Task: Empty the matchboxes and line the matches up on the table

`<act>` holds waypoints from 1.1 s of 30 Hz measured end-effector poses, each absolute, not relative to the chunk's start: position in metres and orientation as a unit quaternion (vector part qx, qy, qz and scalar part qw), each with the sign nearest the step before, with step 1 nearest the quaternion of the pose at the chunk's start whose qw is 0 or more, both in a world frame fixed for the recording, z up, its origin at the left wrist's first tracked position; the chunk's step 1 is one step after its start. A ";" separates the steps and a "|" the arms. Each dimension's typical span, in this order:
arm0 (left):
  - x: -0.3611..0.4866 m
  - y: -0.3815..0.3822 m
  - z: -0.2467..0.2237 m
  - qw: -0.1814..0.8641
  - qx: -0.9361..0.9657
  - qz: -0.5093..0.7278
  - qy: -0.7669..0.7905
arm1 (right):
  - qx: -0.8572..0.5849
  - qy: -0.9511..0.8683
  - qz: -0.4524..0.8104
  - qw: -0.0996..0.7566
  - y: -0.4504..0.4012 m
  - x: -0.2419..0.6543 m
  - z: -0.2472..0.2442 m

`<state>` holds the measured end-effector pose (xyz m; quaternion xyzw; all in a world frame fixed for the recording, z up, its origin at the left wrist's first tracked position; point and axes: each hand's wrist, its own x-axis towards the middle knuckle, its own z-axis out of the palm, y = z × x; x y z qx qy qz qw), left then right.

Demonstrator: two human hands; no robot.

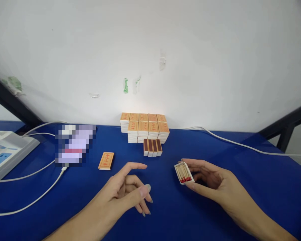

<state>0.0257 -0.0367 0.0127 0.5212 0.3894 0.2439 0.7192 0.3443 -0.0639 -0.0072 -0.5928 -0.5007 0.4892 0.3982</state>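
Observation:
My right hand (213, 182) grips a small white matchbox tray (176, 170) between thumb and fingers. Wooden matches (183, 172) with red heads lie side by side in the tray, heads toward me. My left hand (131, 190) is held over the table with fingers apart and nothing in it. Beyond that hand, to the left, an orange matchbox cover (106, 161) with red print lies on the table; whether a tray is inside cannot be seen. Farther back are stacked matchboxes (147, 127), with several more (152, 147) standing on their sides in front, dark striking strips up.
A blue table (75, 190) meets a white wall (190, 67) at the back. On the left are a power strip (20, 157), a blurred-out phone (76, 144) and white cables (43, 200). Another cable (230, 142) runs along the right. Black frame bars (286, 137) stand at both sides.

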 end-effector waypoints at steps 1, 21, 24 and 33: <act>0.026 -0.037 0.013 0.718 0.521 0.242 0.392 | -0.599 -0.510 0.478 0.391 -0.063 0.346 -0.007; 0.023 -0.047 0.013 0.636 0.612 0.166 0.441 | -0.555 -0.756 0.271 0.218 -0.051 0.320 0.010; 0.023 -0.048 0.014 0.620 0.631 0.153 0.441 | -0.564 -0.737 0.294 0.230 -0.050 0.324 0.007; 0.021 -0.046 0.011 0.610 0.650 0.149 0.427 | -0.586 -0.638 0.439 0.240 -0.040 0.357 0.018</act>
